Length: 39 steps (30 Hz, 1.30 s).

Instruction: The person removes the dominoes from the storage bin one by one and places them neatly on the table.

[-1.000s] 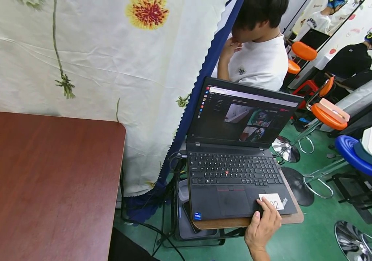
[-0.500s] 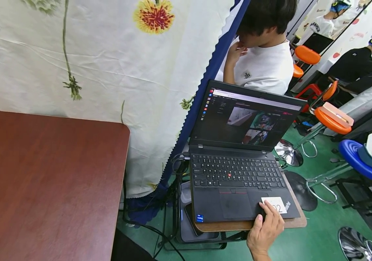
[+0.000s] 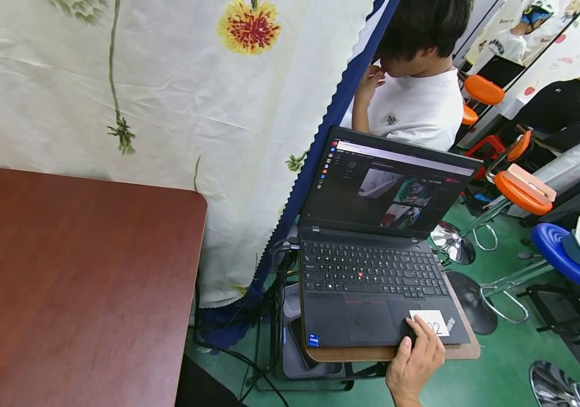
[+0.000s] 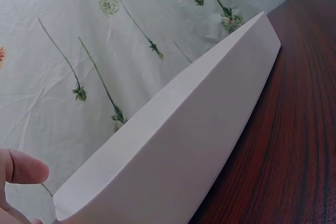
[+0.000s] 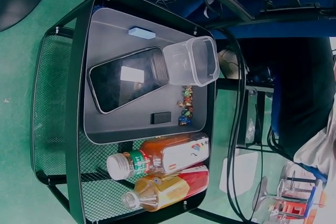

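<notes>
Right hand: the right hand (image 3: 414, 362) is being rested at the laptop's front right corner, about 5 o'clock from the keyboard, with the fingers loosely bent and the fingertips (image 3: 412, 325) being laid on the palm rest beside the white sticker (image 3: 429, 322); nothing is being gripped, and the contact is judged to serve steadying or reaching the touchpad (image 3: 366, 323), which lies at 9 o'clock of the fingertips.

Laptop: the laptop (image 3: 371, 282) is being kept open on a small wooden board (image 3: 460, 351), the screen (image 3: 386, 189) being tilted back toward the wearer so that its video panes can be read.

Left hand: only a thumb tip (image 4: 21, 167) of the left hand is being shown, at 8 o'clock of the wrist view; whether it is grasping anything cannot be told. A white folded sheet or lid (image 4: 178, 135) is being seen edge-on just beside it, above the red-brown table (image 4: 294, 145); contact cannot be confirmed.

Rack below: a black wire rack (image 5: 58, 103) is being used under the board for storage, a grey tray (image 5: 105, 40) holding a dark phone (image 5: 126, 80) and a clear tub (image 5: 191, 61), with two bottles (image 5: 157, 174) lying at 6 o'clock of the tray.

Surroundings: a flowered cloth (image 3: 168, 85) is being hung as a partition at 12 o'clock of the table; a seated person in a white shirt (image 3: 417, 107) is being seen behind the screen.
</notes>
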Motion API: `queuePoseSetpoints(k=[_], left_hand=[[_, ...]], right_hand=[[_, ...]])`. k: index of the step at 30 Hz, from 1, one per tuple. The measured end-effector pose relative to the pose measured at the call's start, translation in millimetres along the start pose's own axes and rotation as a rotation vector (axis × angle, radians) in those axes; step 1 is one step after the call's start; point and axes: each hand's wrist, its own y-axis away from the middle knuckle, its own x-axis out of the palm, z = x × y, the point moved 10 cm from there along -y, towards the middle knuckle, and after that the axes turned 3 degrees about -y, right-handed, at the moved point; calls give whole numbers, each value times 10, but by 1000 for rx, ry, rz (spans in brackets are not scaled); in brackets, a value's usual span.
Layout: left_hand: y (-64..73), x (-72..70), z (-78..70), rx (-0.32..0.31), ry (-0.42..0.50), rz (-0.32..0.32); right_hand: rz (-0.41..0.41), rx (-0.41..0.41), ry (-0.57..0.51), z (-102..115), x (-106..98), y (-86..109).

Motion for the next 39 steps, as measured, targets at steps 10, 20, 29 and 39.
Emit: queuePoseSetpoints(k=[10, 20, 29, 39], left_hand=[[105, -67, -221, -15, -74, -42], [-407, -80, 520, -147, -58, 21], [150, 82, -194, -120, 16, 124], [53, -5, -56, -107, 43, 83]], right_hand=[[0, 0, -7, 11, 7, -1], [-16, -7, -2, 11, -5, -16], [-26, -12, 4, 14, -1, -15], [-32, -11, -6, 12, 8, 2]])
